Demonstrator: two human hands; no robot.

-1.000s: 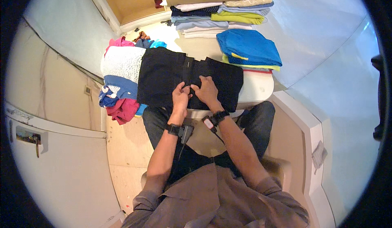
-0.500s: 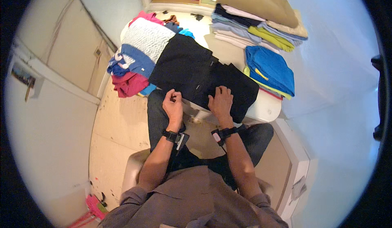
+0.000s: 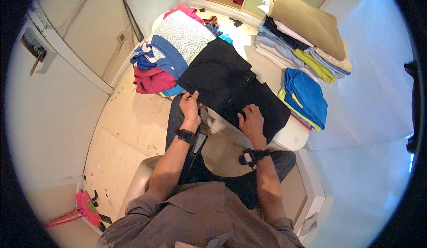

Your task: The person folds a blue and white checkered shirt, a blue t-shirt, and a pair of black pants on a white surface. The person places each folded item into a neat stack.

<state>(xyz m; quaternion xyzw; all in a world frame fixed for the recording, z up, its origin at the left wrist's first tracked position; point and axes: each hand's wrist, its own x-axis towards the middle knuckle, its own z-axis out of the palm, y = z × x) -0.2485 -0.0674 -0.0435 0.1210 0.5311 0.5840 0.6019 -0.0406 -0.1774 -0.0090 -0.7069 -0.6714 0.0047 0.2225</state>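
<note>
A black folded garment [image 3: 218, 68] lies spread across the white bench in front of my knees, with stepped layers along its far right edge. My left hand [image 3: 191, 109] is at its near left edge, fingers curled and thumb against them, pinching the cloth's border. My right hand [image 3: 252, 122] rests on the garment's near right part, fingers bent and apart, pressing from above with nothing gripped. Each wrist wears a black strap with a small device.
A loose heap of clothes, with a white textured cloth [image 3: 183, 32] and a crimson piece [image 3: 151, 80], lies left. To the right are a folded blue cloth [image 3: 307, 94] and a tall folded stack under a tan piece [image 3: 309, 14]. A white door [image 3: 53, 110] stands far left.
My left hand has come up to the garment's near edge and its fingertips now meet the cloth. My right hand stays on the garment. The whole view has tilted and shifted.
</note>
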